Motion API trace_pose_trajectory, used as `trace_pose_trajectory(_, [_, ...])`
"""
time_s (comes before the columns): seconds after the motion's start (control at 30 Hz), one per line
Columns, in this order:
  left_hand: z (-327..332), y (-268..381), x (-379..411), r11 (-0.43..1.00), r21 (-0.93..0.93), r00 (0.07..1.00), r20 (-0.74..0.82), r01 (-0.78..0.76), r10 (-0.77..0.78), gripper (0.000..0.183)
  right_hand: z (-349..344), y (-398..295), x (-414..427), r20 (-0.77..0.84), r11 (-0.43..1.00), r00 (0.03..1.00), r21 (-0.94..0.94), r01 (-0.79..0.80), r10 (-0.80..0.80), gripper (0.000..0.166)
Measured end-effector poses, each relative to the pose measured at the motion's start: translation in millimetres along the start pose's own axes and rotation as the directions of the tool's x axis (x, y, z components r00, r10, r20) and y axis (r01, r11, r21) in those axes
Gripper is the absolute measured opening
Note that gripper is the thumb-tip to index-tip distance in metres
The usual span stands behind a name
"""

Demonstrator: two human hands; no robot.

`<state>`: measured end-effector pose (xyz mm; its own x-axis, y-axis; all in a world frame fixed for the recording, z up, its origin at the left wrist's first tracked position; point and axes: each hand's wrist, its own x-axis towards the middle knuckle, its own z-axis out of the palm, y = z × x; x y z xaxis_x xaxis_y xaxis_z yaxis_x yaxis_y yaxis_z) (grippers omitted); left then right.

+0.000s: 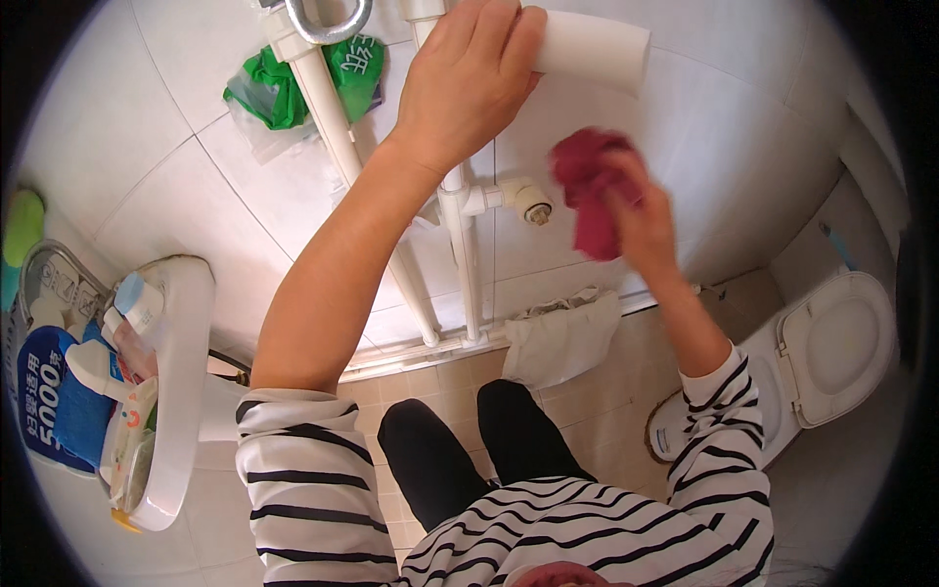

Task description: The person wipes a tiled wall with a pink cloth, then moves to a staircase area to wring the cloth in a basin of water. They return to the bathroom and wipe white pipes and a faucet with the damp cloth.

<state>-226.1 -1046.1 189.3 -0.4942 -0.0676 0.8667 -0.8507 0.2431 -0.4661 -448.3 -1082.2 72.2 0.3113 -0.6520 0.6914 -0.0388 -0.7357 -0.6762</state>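
Note:
My left hand [473,81] grips a white cylinder, which looks like a roll or a pipe section [598,53], at the top of the view beside the vertical pipe. Lower and to the right, my right hand [638,213] holds a bunched dark red cloth [596,194]; both are blurred. Between my forearms, a capped valve fitting [534,203] sticks out from the white plastic pipe [456,213] on the tiled wall. The palm side of my left hand is hidden.
A green plastic bag [275,88] is behind the pipes. A whitish cloth [561,337] hangs over the low pipe. At left is a sink [183,367] crowded with toiletries and a blue package [44,389]. A toilet with its seat raised [836,348] stands at right.

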Motion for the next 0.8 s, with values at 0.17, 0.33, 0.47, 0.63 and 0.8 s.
trace_pose_trajectory(0.17, [2.3, 3.3, -0.2, 1.000, -0.010, 1.000, -0.020, -0.007, 0.007, 0.055, -8.8, 18.7, 33.4, 0.238, 0.597, 0.904, 0.686, -0.416, 0.356, 0.035])
trace_pose_trajectory(0.33, [2.3, 0.1, -5.9, 0.999, 0.036, 1.000, -0.010, -0.001, 0.001, 0.056, 55.2, 16.2, 34.4, 0.527, 0.979, 0.848, -0.134, 0.154, -0.061, 0.044])
trace_pose_trajectory(0.47, [0.8, -1.0, -7.7, 1.000, -0.019, 1.000, 0.018, 0.006, -0.006, 0.057, 59.7, 7.8, 43.8, 0.533, 0.980, 0.830, -0.187, -0.072, 0.163, 0.038])
trace_pose_trajectory(0.63, [7.9, -5.6, -7.2, 0.999, -0.014, 0.996, -0.071, -0.048, 0.046, 0.057, 58.8, 20.7, 53.7, 0.515, 0.892, 0.751, -0.067, -0.446, 0.414, 0.024])
trace_pose_trajectory(0.8, [11.9, -6.2, -8.1, 0.999, 0.019, 0.996, -0.080, -0.048, 0.049, 0.056, 70.6, 33.7, 44.6, 0.367, 0.816, 0.820, 0.218, -0.536, 0.440, 0.022])
